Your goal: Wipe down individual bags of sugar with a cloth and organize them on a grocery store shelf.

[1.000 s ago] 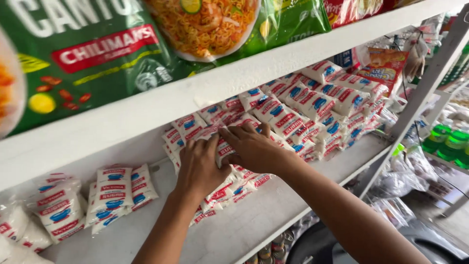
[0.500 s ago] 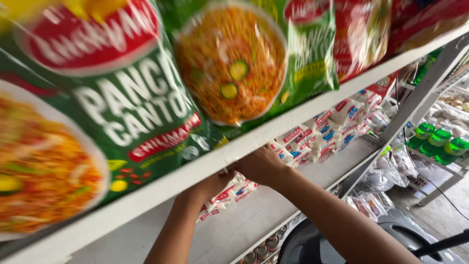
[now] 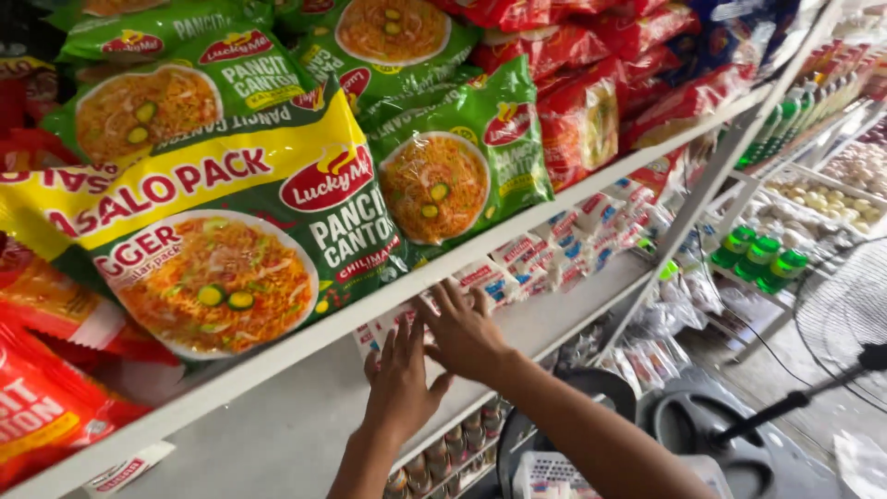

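Shelves of white-painted board (image 3: 554, 225) carry the stock before us: on the upper one stand large green plastic noodle packs (image 3: 453, 166), each printed with a round plate of orange noodles, beside red plastic packs (image 3: 591, 102), while the lower shelf holds a row of small white sachets with red and blue labels (image 3: 564, 245). We see our left hand (image 3: 399, 388) with fingers spread fairly wide, palm down, fingertips on the small sachets just under the upper shelf's front edge. Our right hand (image 3: 462, 328) lies just beside it, also open and flat, pressing on the same sachets. Neither hand grips anything that we can make out. Green-capped bottles (image 3: 762, 254) stand on a farther rack.
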